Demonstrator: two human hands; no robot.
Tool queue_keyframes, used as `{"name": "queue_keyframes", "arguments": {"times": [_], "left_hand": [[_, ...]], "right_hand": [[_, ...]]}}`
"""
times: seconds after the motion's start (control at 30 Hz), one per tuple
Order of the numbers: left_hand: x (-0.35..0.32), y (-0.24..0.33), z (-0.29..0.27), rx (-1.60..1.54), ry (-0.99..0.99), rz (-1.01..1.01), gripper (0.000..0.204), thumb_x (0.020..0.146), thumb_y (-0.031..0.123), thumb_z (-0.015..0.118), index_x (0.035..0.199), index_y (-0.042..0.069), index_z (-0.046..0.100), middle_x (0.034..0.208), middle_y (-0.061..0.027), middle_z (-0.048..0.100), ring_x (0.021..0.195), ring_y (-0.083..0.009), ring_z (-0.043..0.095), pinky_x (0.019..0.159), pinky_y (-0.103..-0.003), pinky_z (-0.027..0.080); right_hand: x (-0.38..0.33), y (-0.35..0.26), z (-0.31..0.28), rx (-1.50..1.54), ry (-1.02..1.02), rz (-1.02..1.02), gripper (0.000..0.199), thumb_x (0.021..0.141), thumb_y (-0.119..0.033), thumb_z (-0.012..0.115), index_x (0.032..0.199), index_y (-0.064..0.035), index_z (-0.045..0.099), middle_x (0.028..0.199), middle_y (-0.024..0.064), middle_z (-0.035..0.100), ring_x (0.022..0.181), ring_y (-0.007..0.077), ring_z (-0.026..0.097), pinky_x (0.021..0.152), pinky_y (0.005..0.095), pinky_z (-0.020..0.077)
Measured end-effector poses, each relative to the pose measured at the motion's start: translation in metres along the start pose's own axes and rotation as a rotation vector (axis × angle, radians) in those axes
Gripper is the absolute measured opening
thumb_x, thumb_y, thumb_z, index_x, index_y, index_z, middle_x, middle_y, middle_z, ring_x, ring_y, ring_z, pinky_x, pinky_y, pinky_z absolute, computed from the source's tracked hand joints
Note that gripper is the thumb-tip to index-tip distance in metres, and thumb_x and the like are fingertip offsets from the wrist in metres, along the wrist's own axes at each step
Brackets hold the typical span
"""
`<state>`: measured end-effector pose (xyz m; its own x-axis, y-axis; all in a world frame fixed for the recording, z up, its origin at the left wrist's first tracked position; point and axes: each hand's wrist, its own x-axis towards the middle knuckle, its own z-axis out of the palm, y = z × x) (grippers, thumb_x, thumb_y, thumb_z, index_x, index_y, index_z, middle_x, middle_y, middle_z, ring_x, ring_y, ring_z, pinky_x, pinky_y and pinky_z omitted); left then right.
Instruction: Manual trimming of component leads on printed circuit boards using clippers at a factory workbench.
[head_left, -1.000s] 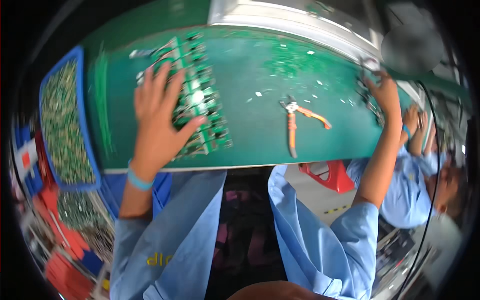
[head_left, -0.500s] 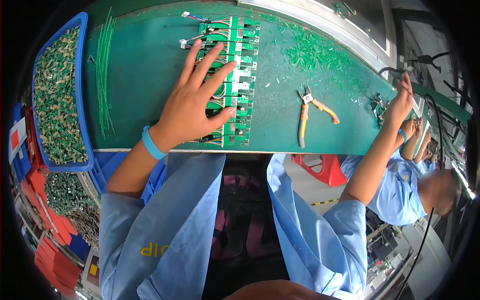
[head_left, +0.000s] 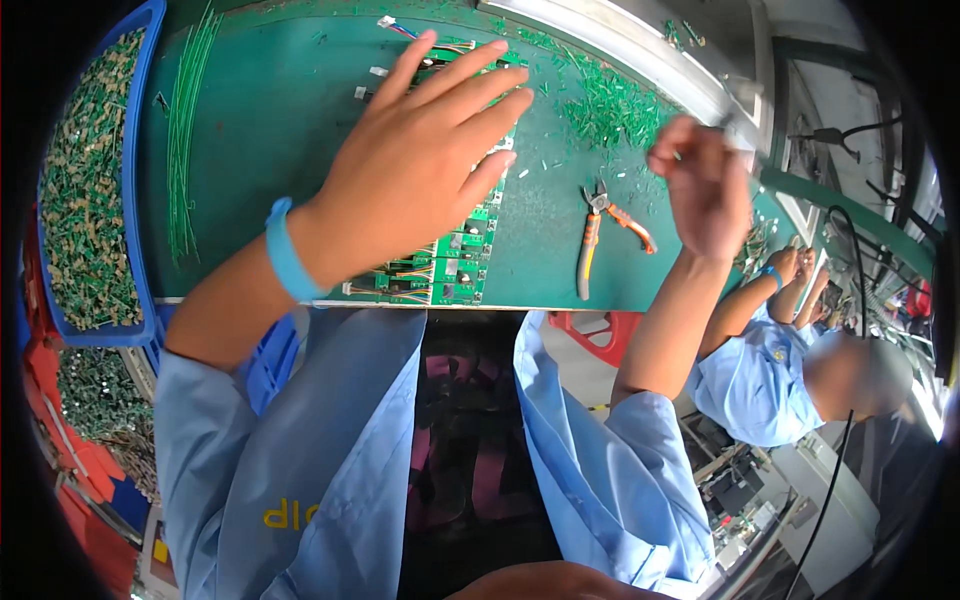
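Note:
My left hand (head_left: 425,165) lies over the row of green circuit boards (head_left: 462,262), its fingers stretched out and apart. Much of the row is hidden beneath it; thin coloured wires and small white connectors (head_left: 387,22) stick out on the boards' left side. My right hand (head_left: 708,195) is raised at the right side of the bench, fingers curled and smeared by motion. A dark blurred shape shows by its fingertips, but I cannot make out whether it is held. Between the hands lie wire cutters (head_left: 590,235) with orange and grey handles, jaws pointing away from me.
Green clippings (head_left: 615,110) are scattered at the back of the green bench (head_left: 270,120). Long thin green strips (head_left: 185,150) lie at left, beside a blue bin (head_left: 152,200) full of small parts. Further right, a co-worker in a blue shirt (head_left: 750,375) sits near a red stool (head_left: 590,340).
My right hand has come left from the bench's far right edge, its fingers now curled. The left hand has shifted away from me along the boards, still spread. The view has shifted slightly.

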<state>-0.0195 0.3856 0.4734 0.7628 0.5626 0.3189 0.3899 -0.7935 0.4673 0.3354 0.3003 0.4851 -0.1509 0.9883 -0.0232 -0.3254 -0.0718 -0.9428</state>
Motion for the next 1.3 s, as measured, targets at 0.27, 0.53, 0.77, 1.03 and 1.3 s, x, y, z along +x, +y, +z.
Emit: {"name": "queue_keyframes", "arguments": {"times": [0.27,0.53,0.77,1.03,1.3], "left_hand": [[0.006,-0.034,0.048,-0.009,0.174,0.013,0.038,0.100,0.022,0.073,0.134,0.005,0.071,0.150,-0.0102,0.070,0.155,-0.0282,0.054,0.138,-0.057,0.024],[0.004,-0.034,0.046,-0.041,0.132,-0.035,0.047,0.101,0.020,0.072,0.143,-0.001,0.068,0.158,-0.0135,0.065,0.159,-0.0285,0.050,0.140,-0.059,0.021],[0.002,-0.037,0.049,-0.064,0.150,-0.023,0.048,0.100,0.020,0.071,0.142,-0.002,0.068,0.159,-0.0146,0.065,0.160,-0.0287,0.049,0.139,-0.059,0.022],[0.006,-0.034,0.051,-0.038,0.143,-0.018,0.048,0.100,0.020,0.072,0.142,-0.003,0.068,0.159,-0.0146,0.065,0.161,-0.0288,0.048,0.139,-0.058,0.022],[0.003,-0.036,0.053,-0.022,0.160,-0.011,0.046,0.100,0.021,0.073,0.139,-0.003,0.070,0.159,-0.0142,0.065,0.161,-0.0290,0.048,0.139,-0.058,0.022]], "right_hand": [[0.045,0.017,0.032,-0.973,0.075,0.379,0.041,0.116,-0.033,0.066,0.087,-0.0044,0.067,0.086,0.0017,0.060,0.081,0.0130,0.049,0.075,0.0301,0.0430],[0.068,0.017,0.015,-0.958,-0.059,0.454,0.047,0.117,-0.033,0.066,0.078,-0.0070,0.062,0.073,-0.0046,0.046,0.069,0.0094,0.038,0.063,0.0291,0.0347],[0.075,0.021,0.019,-0.895,-0.095,0.482,0.049,0.116,-0.035,0.067,0.076,-0.0068,0.060,0.070,-0.0047,0.044,0.067,0.0099,0.038,0.061,0.0304,0.0344],[0.086,-0.017,0.076,-1.321,-0.039,0.593,0.054,0.114,-0.038,0.068,0.076,0.0008,0.064,0.064,0.0020,0.045,0.061,0.0152,0.040,0.059,0.0353,0.0383],[0.093,-0.032,0.115,-1.722,-0.083,0.530,0.057,0.112,-0.043,0.066,0.083,0.0067,0.072,0.063,0.0108,0.054,0.059,0.0234,0.048,0.060,0.0410,0.0449]]}}
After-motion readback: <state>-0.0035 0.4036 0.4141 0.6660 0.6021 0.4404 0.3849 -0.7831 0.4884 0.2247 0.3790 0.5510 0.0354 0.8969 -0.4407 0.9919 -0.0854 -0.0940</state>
